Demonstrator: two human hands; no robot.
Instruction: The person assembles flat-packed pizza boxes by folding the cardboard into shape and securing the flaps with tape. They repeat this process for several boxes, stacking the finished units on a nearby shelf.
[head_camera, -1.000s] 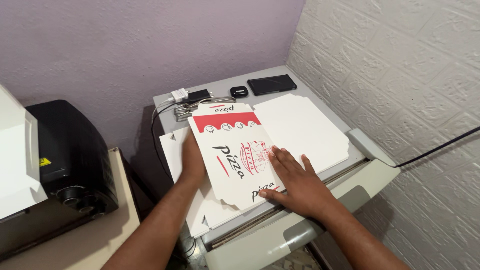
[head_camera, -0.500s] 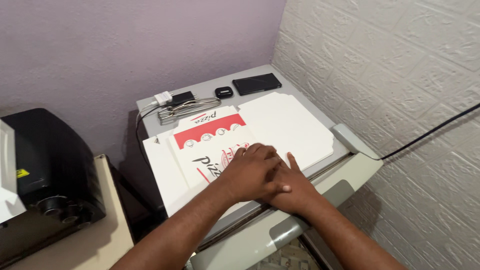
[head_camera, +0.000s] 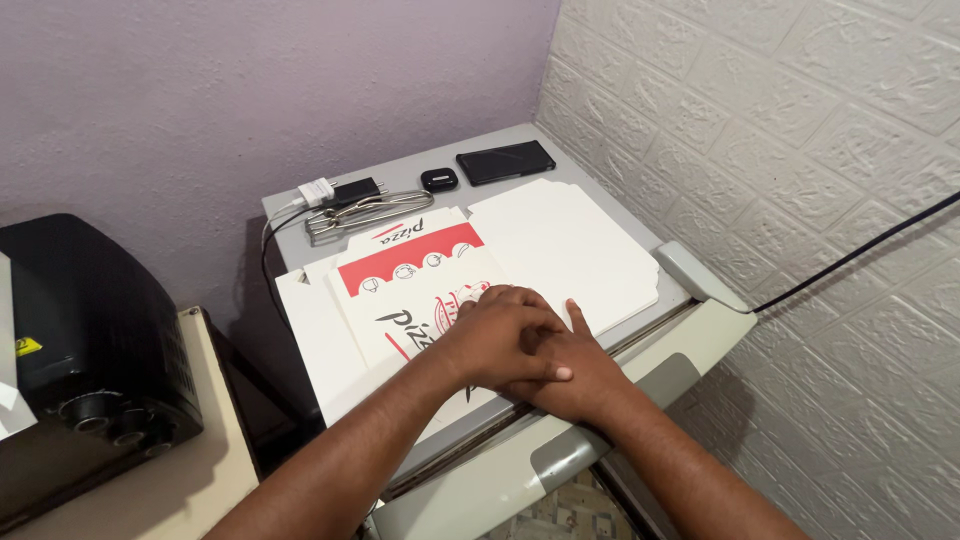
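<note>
Both hands lie stacked, palms down, on a flat pizza box (head_camera: 420, 290): left hand (head_camera: 497, 335) on top of right hand (head_camera: 565, 375), fingers extended, grasping nothing. Box rests unfolded on a grey appliance top (head_camera: 640, 225), near edge. Far side: black phone (head_camera: 505, 161), small black case (head_camera: 439, 179), metal tongs (head_camera: 365, 212).

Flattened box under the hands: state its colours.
The flattened box is white with a red band and red-and-black print, pressed by the left hand and right hand; head view.
</note>
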